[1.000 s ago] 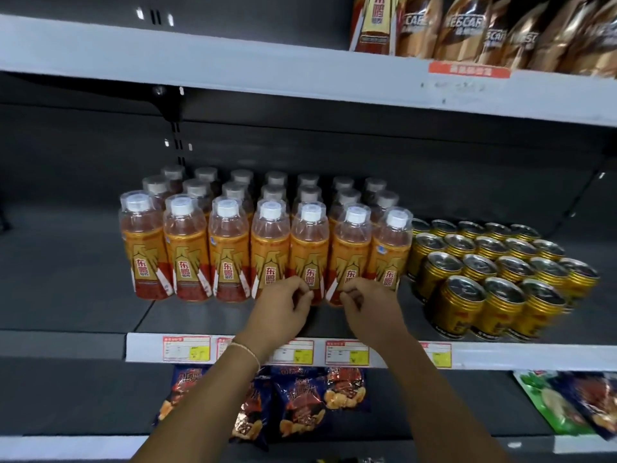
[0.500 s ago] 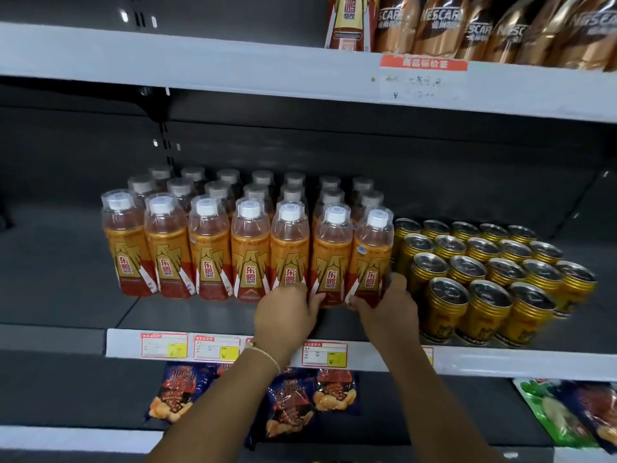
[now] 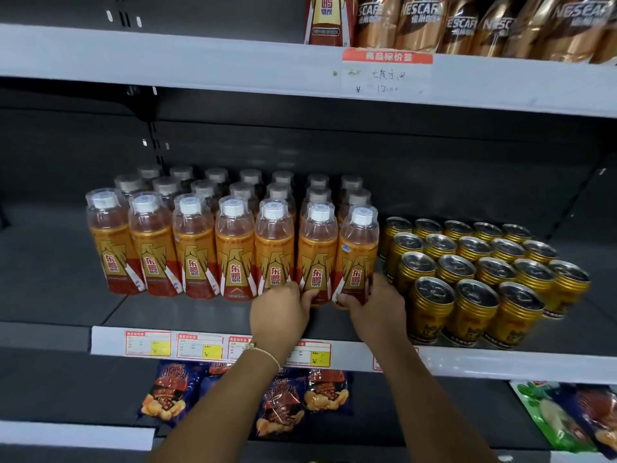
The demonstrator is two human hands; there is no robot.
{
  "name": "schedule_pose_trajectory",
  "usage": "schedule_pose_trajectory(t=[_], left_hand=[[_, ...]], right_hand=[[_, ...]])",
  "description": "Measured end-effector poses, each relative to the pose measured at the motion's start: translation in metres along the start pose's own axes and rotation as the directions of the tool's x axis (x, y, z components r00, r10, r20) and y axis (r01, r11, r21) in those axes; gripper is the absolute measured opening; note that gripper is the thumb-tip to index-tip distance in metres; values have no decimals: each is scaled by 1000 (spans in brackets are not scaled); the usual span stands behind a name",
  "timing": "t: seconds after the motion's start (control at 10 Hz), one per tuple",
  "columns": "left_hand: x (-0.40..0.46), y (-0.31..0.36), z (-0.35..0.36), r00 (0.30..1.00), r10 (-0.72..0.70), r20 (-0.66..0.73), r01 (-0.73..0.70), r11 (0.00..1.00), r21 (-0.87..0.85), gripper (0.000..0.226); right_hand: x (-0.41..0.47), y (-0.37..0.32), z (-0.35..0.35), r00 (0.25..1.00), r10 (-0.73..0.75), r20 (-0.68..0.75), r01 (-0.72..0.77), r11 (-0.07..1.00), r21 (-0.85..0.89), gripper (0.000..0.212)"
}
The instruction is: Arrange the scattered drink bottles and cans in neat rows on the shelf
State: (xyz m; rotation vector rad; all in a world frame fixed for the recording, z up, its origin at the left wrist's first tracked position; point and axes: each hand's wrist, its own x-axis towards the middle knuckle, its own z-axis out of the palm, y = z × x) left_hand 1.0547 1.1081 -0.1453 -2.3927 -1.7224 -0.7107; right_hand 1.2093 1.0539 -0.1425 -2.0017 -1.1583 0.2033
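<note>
Both hands sit at the lower centre of the frame, further right along the front row than a second ago; then they pinched the bases of the fifth and sixth bottles, now the left hand (image 3: 279,312) curls round the base of the sixth bottle (image 3: 317,253) and the right hand (image 3: 375,307) wraps the base of the seventh bottle (image 3: 357,259), the last one at the right end; both hands are clenched on these bottles, fingers behind, thumbs in front. The orange bottles (image 3: 233,248) stand upright in rows at mid-frame on the dark shelf (image 3: 187,312), three rows deep; the seventh bottle leans slightly and stands just beside the gold cans (image 3: 480,272), which fill the right of the frame in rows. A thin bracelet (image 3: 263,352) circles the left wrist; price tags (image 3: 200,345) line the shelf edge below.
</note>
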Motion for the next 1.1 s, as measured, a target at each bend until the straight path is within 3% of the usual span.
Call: schedule_pose_trajectory(t=[0.3, 0.5, 0.8, 1.0, 1.1], left_hand=[[-3, 1, 0, 999, -8, -50, 7, 1000, -30, 51], [-9, 4, -7, 976, 24, -218, -58, 987, -152, 46], [-8, 2, -9, 988, -11, -157, -26, 972, -235, 38], [-19, -7, -28, 990, 80, -116, -109, 957, -269, 35], [-18, -12, -38, 994, 52, -100, -79, 955, -287, 30]], right_hand=[[-3, -2, -4, 1000, -11, 9, 11, 1000, 4, 63], [-4, -4, -10, 999, -26, 47, 25, 1000, 15, 63], [-5, -6, -22, 993, -64, 95, 67, 997, -39, 50], [-16, -9, -31, 987, -121, 108, 121, 993, 7, 44], [-19, -16, -37, 985, -154, 81, 154, 988, 16, 44]])
